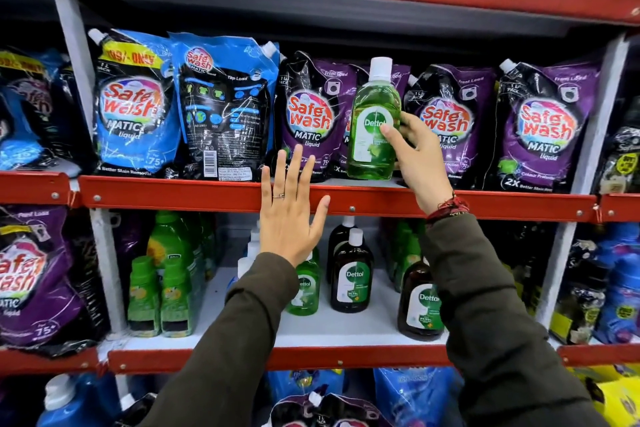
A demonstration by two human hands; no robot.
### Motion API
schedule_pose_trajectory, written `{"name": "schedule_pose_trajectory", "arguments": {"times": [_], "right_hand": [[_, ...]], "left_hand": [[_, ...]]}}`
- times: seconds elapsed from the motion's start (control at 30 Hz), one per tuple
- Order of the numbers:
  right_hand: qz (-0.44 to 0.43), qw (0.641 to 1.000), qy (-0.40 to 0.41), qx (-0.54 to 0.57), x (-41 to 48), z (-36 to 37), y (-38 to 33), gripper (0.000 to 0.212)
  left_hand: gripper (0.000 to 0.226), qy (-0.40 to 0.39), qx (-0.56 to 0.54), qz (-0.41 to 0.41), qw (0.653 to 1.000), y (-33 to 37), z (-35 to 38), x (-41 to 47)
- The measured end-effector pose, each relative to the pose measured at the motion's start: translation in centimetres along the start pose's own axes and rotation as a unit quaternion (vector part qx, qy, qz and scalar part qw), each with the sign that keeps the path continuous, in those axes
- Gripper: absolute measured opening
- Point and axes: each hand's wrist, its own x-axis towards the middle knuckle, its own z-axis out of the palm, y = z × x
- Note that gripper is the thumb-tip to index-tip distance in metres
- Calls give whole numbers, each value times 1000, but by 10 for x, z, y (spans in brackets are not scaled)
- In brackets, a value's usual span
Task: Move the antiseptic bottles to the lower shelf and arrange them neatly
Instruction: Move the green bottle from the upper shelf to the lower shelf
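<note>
A green Dettol antiseptic bottle with a white cap stands upright on the upper shelf, in front of purple pouches. My right hand grips its right side, thumb on the label. My left hand is open with fingers spread, flat in front of the red shelf edge, holding nothing. On the lower shelf stand a small green Dettol bottle, partly behind my left sleeve, a brown Dettol bottle with another behind it, and a brown Dettol bottle beside my right sleeve.
Blue Safewash pouches and purple Safewash pouches fill the upper shelf. Green cleaner bottles stand at the lower shelf's left, white-capped bottles behind my left arm. Grey uprights bound the bay. More pouches lie below.
</note>
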Motion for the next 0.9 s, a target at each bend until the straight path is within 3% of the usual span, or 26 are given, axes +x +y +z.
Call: {"name": "schedule_pose_trajectory", "arguments": {"times": [0.2,0.43,0.9], "right_hand": [[0,998,-30,54,-34,3,6,43],[26,995,-42,85,-94,22,49,44],[138,983,-85,88,-187,74,149,31]], "left_hand": [[69,6,-27,-21,999,4,-8,-23],[71,-15,-34,-37,999,6,-2,-81],[65,-191,-66,-101,974,-2,26,-210]]}}
